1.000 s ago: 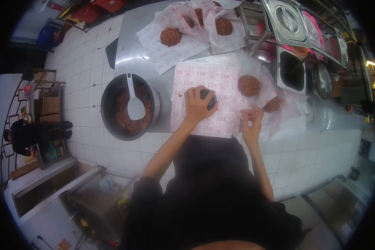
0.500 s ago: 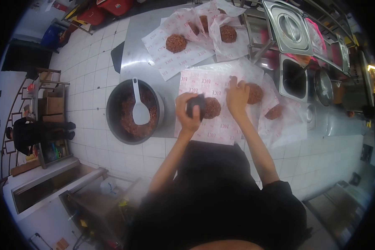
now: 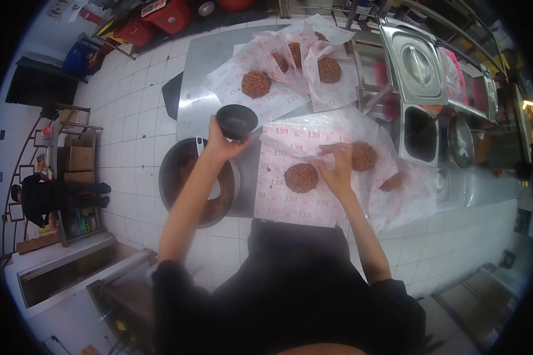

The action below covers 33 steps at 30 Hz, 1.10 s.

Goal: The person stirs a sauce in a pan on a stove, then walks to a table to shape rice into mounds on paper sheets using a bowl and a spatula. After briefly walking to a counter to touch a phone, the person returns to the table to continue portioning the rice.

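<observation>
My left hand (image 3: 222, 144) is closed around a small black bowl (image 3: 237, 122), raised over the table near the large pot (image 3: 234, 204). Inside the pot is a reddish-brown grainy mix, partly hidden by my left forearm, with a white paddle (image 3: 201, 145) whose handle end shows. My right hand (image 3: 337, 171) pinches the printed wrapping paper (image 3: 275, 204), thumb and forefinger close together. On that paper a round reddish-brown grainy patty (image 3: 301, 178) lies left of my right hand. Another patty (image 3: 364, 157) lies just beyond the fingers on the right.
More patties (image 3: 256, 84) rest on paper sheets at the metal table's (image 3: 204, 53) far end. A lidded steel pan (image 3: 417, 62) and an open steel pan (image 3: 419, 135) stand at the right. A person (image 3: 41, 195) in dark clothes stands by shelves at the far left.
My left hand has lifted the black bowl off the paper beside the patty and carried it up and left. The patty is now fully uncovered. My right hand's fingers have drawn together.
</observation>
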Motion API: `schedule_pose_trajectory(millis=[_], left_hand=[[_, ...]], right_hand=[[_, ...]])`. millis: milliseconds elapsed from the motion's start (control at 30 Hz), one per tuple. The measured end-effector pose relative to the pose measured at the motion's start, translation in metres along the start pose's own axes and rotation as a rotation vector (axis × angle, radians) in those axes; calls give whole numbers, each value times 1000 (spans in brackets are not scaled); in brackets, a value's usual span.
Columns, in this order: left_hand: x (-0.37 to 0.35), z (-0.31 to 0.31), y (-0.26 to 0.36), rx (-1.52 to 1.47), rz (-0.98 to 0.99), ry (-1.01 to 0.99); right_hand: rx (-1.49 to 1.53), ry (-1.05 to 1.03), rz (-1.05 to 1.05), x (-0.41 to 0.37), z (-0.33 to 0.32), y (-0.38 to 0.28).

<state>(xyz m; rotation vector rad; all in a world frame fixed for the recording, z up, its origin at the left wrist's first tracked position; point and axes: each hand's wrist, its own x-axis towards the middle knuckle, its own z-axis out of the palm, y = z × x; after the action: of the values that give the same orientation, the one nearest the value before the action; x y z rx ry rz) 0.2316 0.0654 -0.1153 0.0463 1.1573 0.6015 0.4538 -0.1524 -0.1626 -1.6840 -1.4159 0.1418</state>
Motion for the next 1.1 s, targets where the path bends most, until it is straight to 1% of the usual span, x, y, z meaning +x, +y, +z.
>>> schedule_pose_trajectory(millis=[33,67,100,133,167,200,267,300,333,367,400,467,500,567,600,667,700,733,800,833,867,933,967,1033,1067,1100], left_hand=[[4,2,0,1,9,-1],[9,6,-4,65,38,77],[14,9,-7,129,66,156],[25,6,-6,127,73,157],[37,3,-6,149,-16,110],[42,3,-5,172,-106,63],[54,3,-4,154,-132,100],[51,8,-3,135,-143,115],[44,15,-3,115,-154,130],[36,21,-3,123,-83,105],[44,19,2,122,-81,108],[60,14,13,167,-114,-12],[60,14,17,164,-115,-8],[62,17,23,156,-157,51],[65,16,27,150,-155,55],[70,13,38,126,-150,-146],[69,16,43,87,-170,-255],[65,21,48,79,-163,-252],[59,31,54,-39,-233,-369],[57,35,57,-98,-251,-400],[52,34,59,-111,-241,-400],[35,31,61,-138,-144,-577],[22,28,60,-150,-132,-581],[-28,19,50,-266,54,-537],[-46,10,43,-299,40,-542],[-52,-14,25,-287,102,-597]], right_hand=[[-5,-9,44,0,-3,-1],[0,-6,37,4,-4,-2],[100,15,205,9,-6,-5],[201,35,373,15,-8,-7],[175,-41,426,22,-13,-10],[179,-42,423,26,-13,-4],[280,-152,477,34,-11,11],[284,-152,475,41,-13,11],[319,-254,575,51,-18,8],[354,-357,677,57,-20,7],[357,-359,677,61,-20,14],[449,-665,674,71,-18,27],[451,-669,676,78,-14,23],[482,-821,467,95,-6,13],[483,-828,464,101,2,6],[387,-868,206,112,20,-9],[359,-815,75,117,33,-11],[362,-822,68,123,45,-17],[397,-764,-5,137,68,-28],[355,-717,-55,141,85,-26],[356,-729,-66,142,97,-30],[60,-319,-250,144,118,-38],[61,-327,-265,144,128,-34],[232,-458,-110,140,145,-27],[234,-472,-118,143,150,-29],[252,-506,-132,146,156,-32]])
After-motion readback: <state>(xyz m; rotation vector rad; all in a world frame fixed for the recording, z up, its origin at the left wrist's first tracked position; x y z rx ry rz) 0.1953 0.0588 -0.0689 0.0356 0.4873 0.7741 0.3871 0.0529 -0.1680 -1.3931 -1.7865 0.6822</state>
